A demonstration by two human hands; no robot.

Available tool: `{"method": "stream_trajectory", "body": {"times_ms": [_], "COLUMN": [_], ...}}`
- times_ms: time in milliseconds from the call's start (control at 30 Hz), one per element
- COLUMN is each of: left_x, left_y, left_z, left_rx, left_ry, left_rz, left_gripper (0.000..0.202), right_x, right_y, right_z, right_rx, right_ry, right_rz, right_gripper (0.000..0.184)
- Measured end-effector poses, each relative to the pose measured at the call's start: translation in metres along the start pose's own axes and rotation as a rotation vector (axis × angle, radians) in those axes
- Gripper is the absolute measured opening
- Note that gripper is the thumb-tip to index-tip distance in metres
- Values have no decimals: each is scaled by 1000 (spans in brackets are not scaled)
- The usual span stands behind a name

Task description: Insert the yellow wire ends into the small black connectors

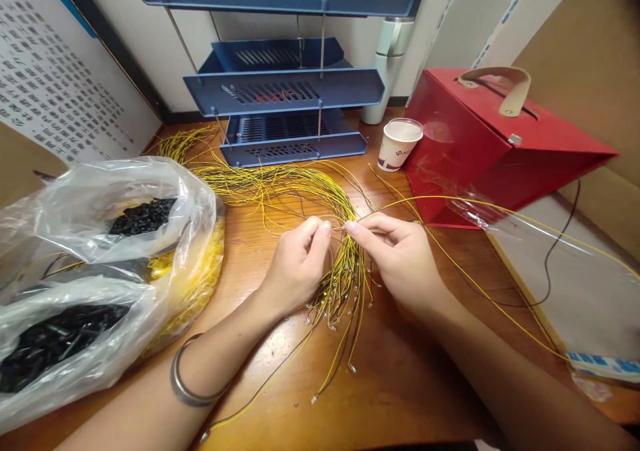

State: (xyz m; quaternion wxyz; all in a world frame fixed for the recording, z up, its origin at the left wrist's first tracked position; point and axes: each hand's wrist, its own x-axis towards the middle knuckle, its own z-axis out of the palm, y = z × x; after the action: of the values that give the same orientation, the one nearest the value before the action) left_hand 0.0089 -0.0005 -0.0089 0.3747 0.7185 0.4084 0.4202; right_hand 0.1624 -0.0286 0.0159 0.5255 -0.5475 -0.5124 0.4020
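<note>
My left hand [301, 261] and my right hand [400, 251] meet over a thick bundle of thin yellow and black wires [320, 181]. Thumb and forefinger of each hand are pinched together, and a thin dark wire runs between the two pinches. From my right hand a long yellow wire [480, 201] arcs away to the right. Small light-coloured tips [353, 368] finish the wires that fan out below my hands. What exactly lies inside each pinch is too small to make out, apart from the wire.
Clear plastic bags [200, 184] with small black pieces [143, 217] and yellow wire stand at left. Behind are a blue tiered tray rack [285, 91], a pale thermos [387, 64] and a paper cup [399, 145]. A red box [465, 144] with a handle sits at right.
</note>
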Motion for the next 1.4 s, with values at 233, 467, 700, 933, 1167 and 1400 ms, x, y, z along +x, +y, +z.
{"method": "stream_trajectory", "body": {"times_ms": [233,467,700,933,1167,1400], "left_x": [-1,1,-2,-3,-2,-1], "left_y": [3,0,5,4,4,3], "left_z": [1,0,-1,1,-1,-2], "left_rx": [-55,-223,-122,-164,-120,0], "left_ry": [18,58,50,26,6,7], "left_rz": [4,-95,-7,6,24,18], "left_gripper": [44,55,21,16,26,39], "right_x": [0,1,1,1,1,0], "right_y": [-1,-3,-3,-1,-1,0], "right_z": [1,-1,-1,-2,1,1], "right_rx": [-3,-33,-35,-33,-30,-3], "right_ry": [9,40,23,21,14,-15], "right_rz": [-6,-20,-20,-9,-14,-7], "right_gripper": [20,20,21,23,21,19]}}
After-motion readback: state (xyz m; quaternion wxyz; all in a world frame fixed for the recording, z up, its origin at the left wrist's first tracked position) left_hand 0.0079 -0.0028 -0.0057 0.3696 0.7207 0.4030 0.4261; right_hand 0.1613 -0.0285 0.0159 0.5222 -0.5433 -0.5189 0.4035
